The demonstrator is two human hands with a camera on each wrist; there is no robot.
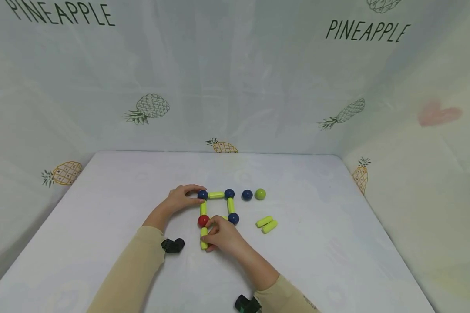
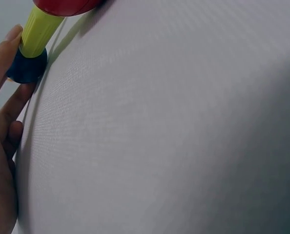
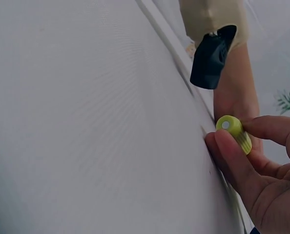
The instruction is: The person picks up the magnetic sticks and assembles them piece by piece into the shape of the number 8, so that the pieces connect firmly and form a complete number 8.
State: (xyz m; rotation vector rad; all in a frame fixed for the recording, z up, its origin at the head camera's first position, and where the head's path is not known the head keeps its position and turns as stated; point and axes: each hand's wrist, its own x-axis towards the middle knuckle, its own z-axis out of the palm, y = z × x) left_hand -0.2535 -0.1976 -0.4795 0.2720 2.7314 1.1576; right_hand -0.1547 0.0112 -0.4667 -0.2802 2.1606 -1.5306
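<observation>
My left hand (image 1: 179,198) holds a blue ball (image 1: 202,194) at the far left corner of a square of balls and yellow-green rods, between thumb and fingers. A rod (image 1: 203,208) runs from that ball to a red ball (image 1: 203,221) at the near left corner. With thumb and fingers, my right hand (image 1: 226,237) pinches another yellow-green rod (image 1: 204,240) that points from the red ball toward me. In the right wrist view, that rod's free end (image 3: 225,125) shows a small silvery disc. The square's near rod is mostly hidden behind the right hand.
Blue balls mark the square's far right corner (image 1: 229,193) and near right corner (image 1: 233,218). Farther right sit a loose blue ball (image 1: 247,194) and a green ball (image 1: 260,194). Two spare rods (image 1: 267,224) lie side by side on the white table (image 1: 329,261).
</observation>
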